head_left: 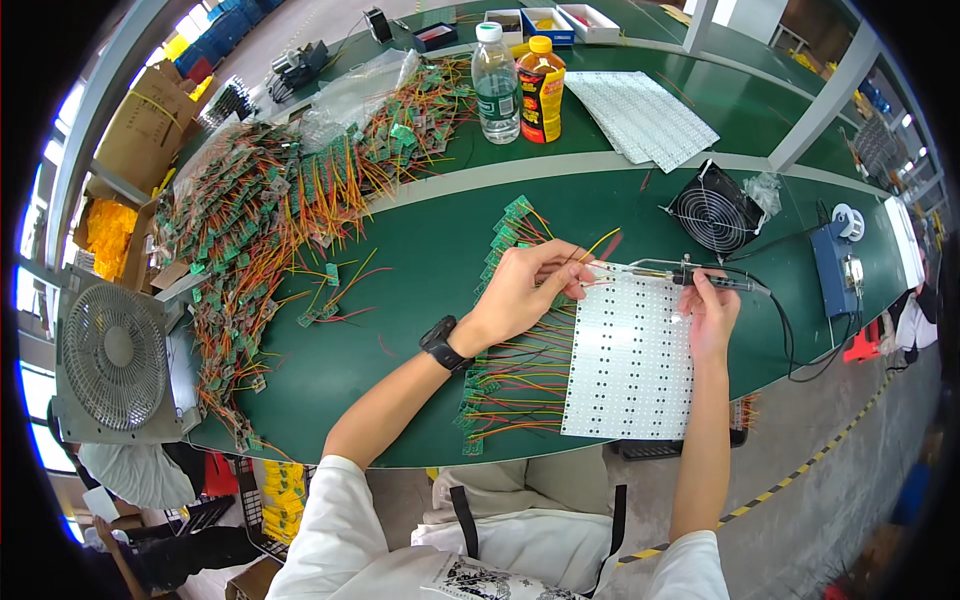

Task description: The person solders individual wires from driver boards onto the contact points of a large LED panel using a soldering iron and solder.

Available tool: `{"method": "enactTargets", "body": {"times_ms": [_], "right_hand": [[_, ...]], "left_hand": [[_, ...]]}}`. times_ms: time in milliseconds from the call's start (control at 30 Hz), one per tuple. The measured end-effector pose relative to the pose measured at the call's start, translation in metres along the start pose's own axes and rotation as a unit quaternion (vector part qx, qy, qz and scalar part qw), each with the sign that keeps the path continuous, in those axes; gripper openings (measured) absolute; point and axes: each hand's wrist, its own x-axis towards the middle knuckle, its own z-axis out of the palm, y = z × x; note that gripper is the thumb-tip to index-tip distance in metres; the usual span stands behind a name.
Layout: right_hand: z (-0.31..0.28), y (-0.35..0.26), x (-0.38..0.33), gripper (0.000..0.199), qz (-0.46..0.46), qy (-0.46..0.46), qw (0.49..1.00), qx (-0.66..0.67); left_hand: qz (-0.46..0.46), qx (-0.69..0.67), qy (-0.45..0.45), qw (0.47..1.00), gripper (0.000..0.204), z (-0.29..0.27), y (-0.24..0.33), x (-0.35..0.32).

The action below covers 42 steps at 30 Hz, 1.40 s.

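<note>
A white panel (630, 370) dotted with rows of dark spots lies on the green bench before me. My left hand (525, 290) pinches thin wires at the panel's upper left corner; a yellow wire end (604, 240) sticks up past the fingers. In my right hand (710, 315) is a black-handled soldering iron (715, 281), lying across the panel's top edge. Its tip points left to the left fingertips, and whether it touches the wires I cannot tell. Along the panel's left side run red, yellow and black wires (525, 392) from small green circuit boards (473, 415).
A large heap of wired boards (260, 200) covers the bench's left. Behind stand a clear bottle (497, 95), an orange bottle (541, 95) and stacked white panels (640, 115). A black fan (712, 215) and blue solder station (835, 265) sit right; the iron's cable (785, 320) loops between.
</note>
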Motion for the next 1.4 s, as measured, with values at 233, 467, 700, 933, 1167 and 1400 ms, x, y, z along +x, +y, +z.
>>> {"method": "enactTargets", "body": {"times_ms": [233,467,700,933,1167,1400], "right_hand": [[-0.001,-0.001,-0.001,0.015,-0.001,0.008,1.0,-0.013],[-0.003,0.002,0.001,0.017,0.008,-0.011,0.999,-0.035],[-0.004,-0.004,0.005,0.018,0.054,-0.059,0.995,-0.064],[-0.01,0.005,0.0,0.019,0.016,-0.04,0.997,-0.064],[-0.01,0.005,-0.002,0.019,-0.003,-0.043,0.995,-0.091],[-0.007,0.004,-0.003,0.019,-0.015,-0.056,0.994,-0.095]], "left_hand": [[-0.006,0.227,-0.084,0.97,0.015,0.008,0.0,0.008],[0.127,0.35,0.026,0.928,0.011,0.015,-0.026,0.006],[0.119,0.404,0.024,0.907,0.012,0.02,-0.029,0.01],[0.149,0.463,0.01,0.874,0.012,0.022,-0.037,0.011],[0.148,0.462,0.012,0.874,0.011,0.022,-0.042,0.011],[0.152,0.469,0.011,0.87,0.011,0.022,-0.043,0.01]]}}
